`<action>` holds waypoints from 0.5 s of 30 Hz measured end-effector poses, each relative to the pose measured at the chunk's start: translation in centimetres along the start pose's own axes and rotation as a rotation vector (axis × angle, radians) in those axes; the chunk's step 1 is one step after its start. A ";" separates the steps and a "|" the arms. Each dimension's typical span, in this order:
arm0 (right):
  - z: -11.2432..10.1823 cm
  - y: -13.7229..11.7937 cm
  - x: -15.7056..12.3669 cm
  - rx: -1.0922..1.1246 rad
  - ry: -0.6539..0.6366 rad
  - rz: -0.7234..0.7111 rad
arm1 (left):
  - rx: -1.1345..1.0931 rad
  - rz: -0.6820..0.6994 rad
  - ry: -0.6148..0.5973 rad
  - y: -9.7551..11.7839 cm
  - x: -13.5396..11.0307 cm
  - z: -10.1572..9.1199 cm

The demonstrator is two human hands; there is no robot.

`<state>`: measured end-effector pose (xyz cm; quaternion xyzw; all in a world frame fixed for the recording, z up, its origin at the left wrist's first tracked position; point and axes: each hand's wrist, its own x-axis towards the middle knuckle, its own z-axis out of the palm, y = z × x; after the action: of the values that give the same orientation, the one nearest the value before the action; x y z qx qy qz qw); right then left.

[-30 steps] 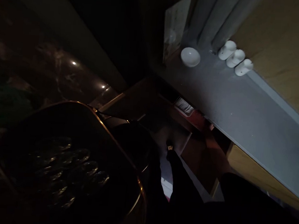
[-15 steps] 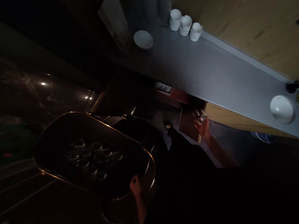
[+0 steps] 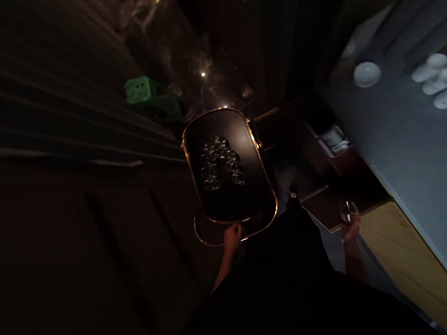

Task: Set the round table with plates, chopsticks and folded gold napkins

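My right hand (image 3: 351, 230) holds a small clear glass (image 3: 348, 212) upright, off to the right of my body. My left hand (image 3: 232, 236) is closed around the gold handle (image 3: 205, 241) of a serving cart, at its near end. The cart's dark top tray (image 3: 228, 204) has a thin gold rim. Several clear glasses (image 3: 213, 161) stand grouped on it, their outlines faint in the dim light.
A grey counter (image 3: 416, 148) runs along the right, bearing a white bowl (image 3: 366, 74) and stacks of white cups (image 3: 446, 80). Below it an open drawer (image 3: 335, 141) juts out. A green object (image 3: 147, 95) lies beyond the cart at the left, near a shiny dark surface.
My view has swung left, so the cart sits nearer the middle and the counter has shifted right. Both hands keep their hold, the right on the glass, the left at the cart.
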<state>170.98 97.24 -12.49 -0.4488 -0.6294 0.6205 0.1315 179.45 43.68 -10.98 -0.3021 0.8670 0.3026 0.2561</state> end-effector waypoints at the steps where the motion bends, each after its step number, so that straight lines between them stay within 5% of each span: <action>1: 2.0 -0.3 0.0 -0.023 -0.027 -0.007 | 0.000 -0.020 0.021 0.0 0.3 0.2; 6: 13.4 -2.8 -1.0 -0.036 -0.293 0.032 | 0.012 -0.119 0.100 0.8 1.1 0.8; 10: 23.9 -4.7 -4.2 -0.094 -0.824 0.121 | -0.164 -0.137 0.086 1.0 2.4 0.6; 15: 33.0 -3.6 -13.6 -0.324 -1.476 0.302 | -0.899 0.154 0.022 2.7 4.6 1.0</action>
<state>153.37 66.07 -10.37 -0.0135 -0.5690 0.6705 -0.4759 174.75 44.42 -13.55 -0.3211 0.6721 0.6638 0.0672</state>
